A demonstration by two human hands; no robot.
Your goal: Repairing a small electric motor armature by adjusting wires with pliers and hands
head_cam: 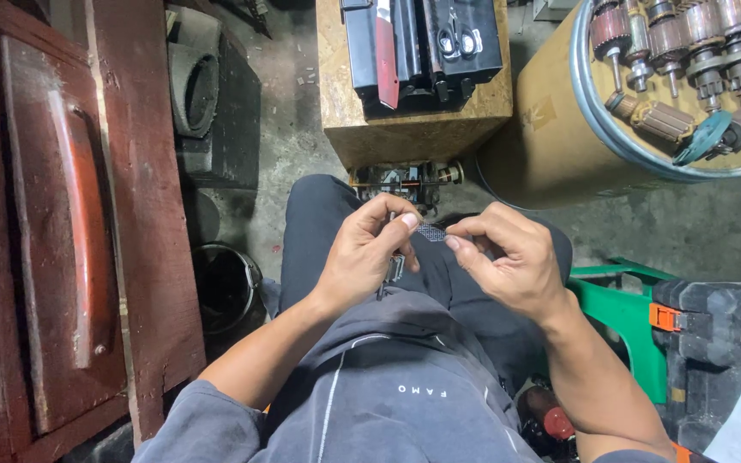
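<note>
My left hand [369,247] and my right hand [505,257] meet over my lap, above dark trousers. Between their fingertips they pinch a small dark meshed strip [430,231]. My left hand also holds a small metal part [394,268] that hangs under its palm. What this part is cannot be told. Both hands have their fingers closed on the strip.
A wooden block [413,120] ahead carries a black tool tray with scissors [454,39]. A cardboard drum [559,129] at right holds several motor armatures [688,51]. A small motor part [405,182] lies on the floor. Red wooden door [70,223] left, green stool [623,313] and black case [722,343] right.
</note>
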